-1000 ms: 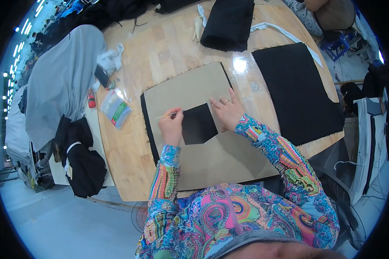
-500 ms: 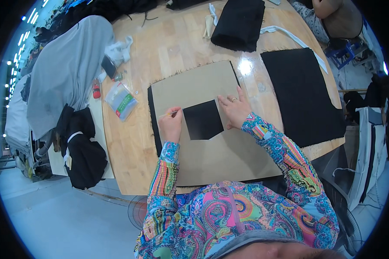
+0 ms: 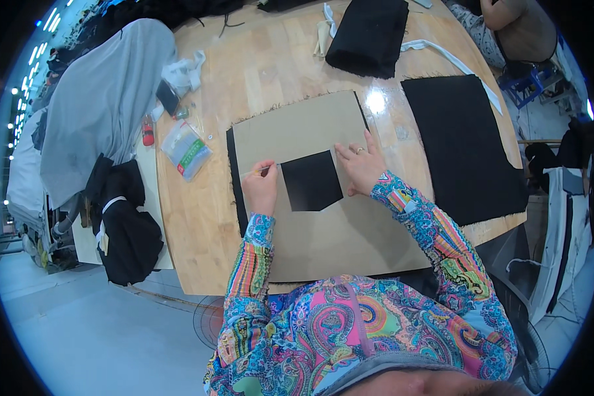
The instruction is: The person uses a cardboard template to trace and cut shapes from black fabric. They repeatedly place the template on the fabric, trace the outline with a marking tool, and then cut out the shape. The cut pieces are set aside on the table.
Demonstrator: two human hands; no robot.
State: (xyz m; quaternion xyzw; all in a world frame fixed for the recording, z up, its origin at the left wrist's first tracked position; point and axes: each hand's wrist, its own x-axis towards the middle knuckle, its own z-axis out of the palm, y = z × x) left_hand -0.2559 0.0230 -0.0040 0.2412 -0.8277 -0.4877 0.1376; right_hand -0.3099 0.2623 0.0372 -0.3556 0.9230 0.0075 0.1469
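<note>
A: Two hands share this one. The left hand pinches a thin pale marking stick, grip closed tight around it, tip at the upper left corner of the small black five-sided fabric piece.

B: And the right hand?

A: Flat, fingers spread, grasping nothing; it presses down across the right edge of that black piece, which lies on the large tan cardboard-coloured sheet, near the sheet's middle.

B: So what makes the tracing go well?

A: I would keep the flat hand's weight close to wherever the tip runs (cloth creeps under a dragged point, I judge) and hold the stick snug against the edge.

B: What's under the tan sheet?

A: A black layer shows along its left side, all on the pale wooden table.

B: Further off?

A: A clear plastic bag to the left, a large flat black fabric rectangle to the right, and a folded black cloth bundle at the far end. All lie well apart from the working corner.
</note>
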